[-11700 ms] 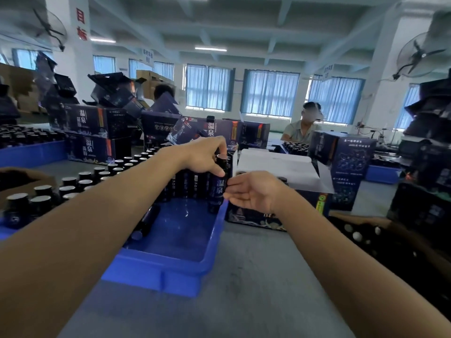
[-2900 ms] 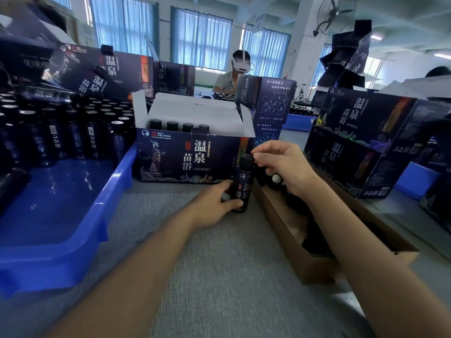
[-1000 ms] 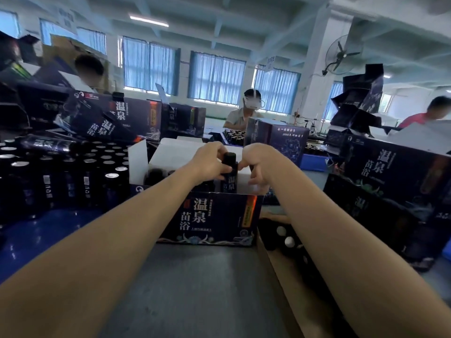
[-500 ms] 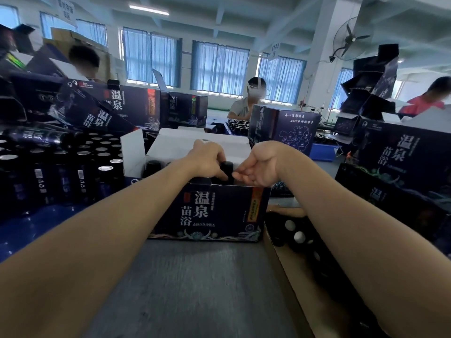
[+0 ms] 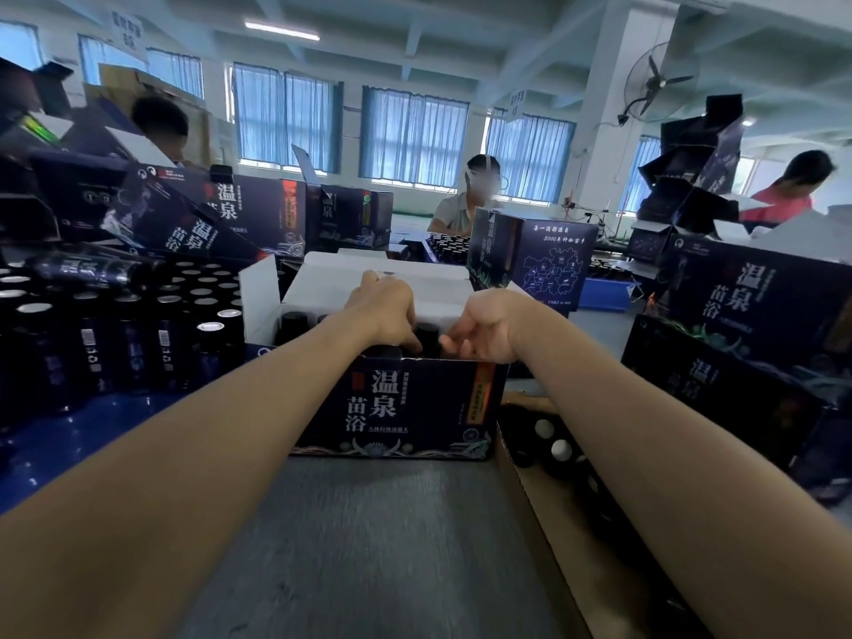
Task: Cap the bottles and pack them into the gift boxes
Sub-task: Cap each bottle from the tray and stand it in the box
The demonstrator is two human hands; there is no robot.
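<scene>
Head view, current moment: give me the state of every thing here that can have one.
gift box, open, flaps up, upright on the table.
bottle, capped, standing in the gift box.
left hand, grips the bottle's top.
right hand, fingers curled beside the bottle's top, grip unclear.
tray bottles, upright, uncapped, foil tops showing.
lying bottle, on its side across the tray bottles.
caps, loose in the cardboard tray.

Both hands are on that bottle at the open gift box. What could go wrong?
The bottle, held by left hand and right hand, sits near the rim of the gift box and might snag it. The right forearm hangs over the cardboard tray of caps and could knock them.
</scene>
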